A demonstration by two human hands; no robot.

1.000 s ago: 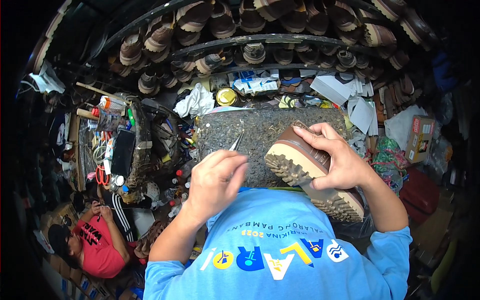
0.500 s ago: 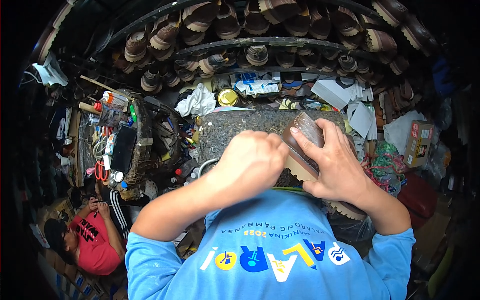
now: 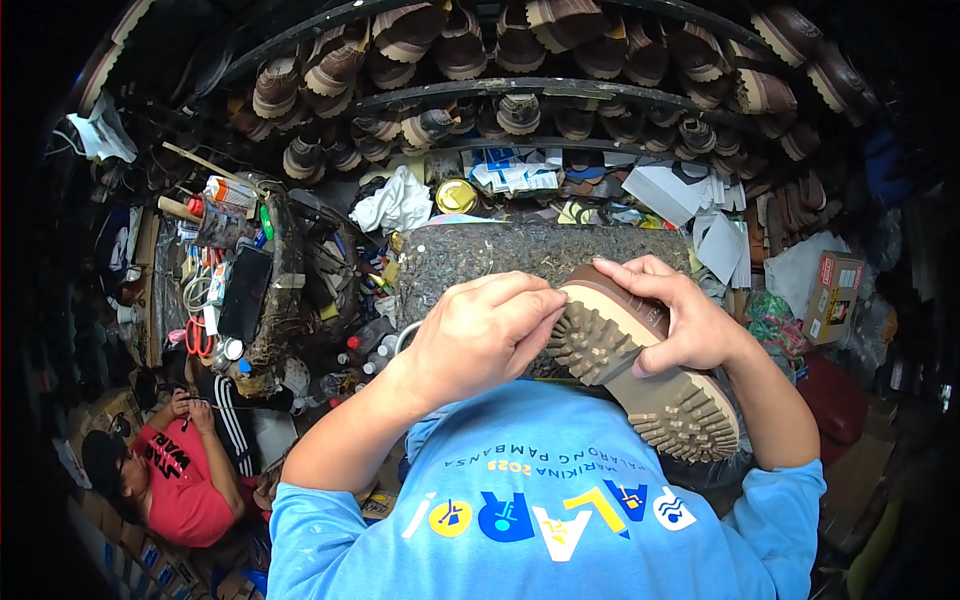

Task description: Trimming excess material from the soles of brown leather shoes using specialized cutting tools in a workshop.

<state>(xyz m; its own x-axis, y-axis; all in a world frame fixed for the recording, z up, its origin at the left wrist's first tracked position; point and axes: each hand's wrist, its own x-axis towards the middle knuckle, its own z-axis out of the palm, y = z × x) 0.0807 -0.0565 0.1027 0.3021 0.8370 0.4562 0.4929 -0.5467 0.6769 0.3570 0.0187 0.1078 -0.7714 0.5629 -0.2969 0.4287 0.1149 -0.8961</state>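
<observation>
My right hand [image 3: 690, 318] grips a brown leather shoe [image 3: 688, 405] around its middle, thumb on the sole and fingers over the upper. Its chunky lugged sole, edged in a pale tan welt, is turned up and toward me, with one end pointing down to the right. At the shoe's upper left end, my left hand [image 3: 488, 322] is closed, its thumb and fingertips pinched together against the sole's edge. Whatever those fingertips hold, if anything, is too small or hidden to make out. Both hands are above the near side of a dark, worn work slab [image 3: 450, 250].
Shelves [image 3: 560, 88] packed with brown shoes run across the back. To the left, a cluttered stand holds red-handled scissors [image 3: 198, 340] and a black phone [image 3: 246, 295]. Another person in a red shirt [image 3: 185, 485] sits lower left. A yellow-lidded can [image 3: 456, 196] stands behind the slab.
The shoe has been rolled over in my right hand, so its sole now shows instead of the upper. My left hand has shifted slightly left and down, with its pinched fingers at the sole's edge.
</observation>
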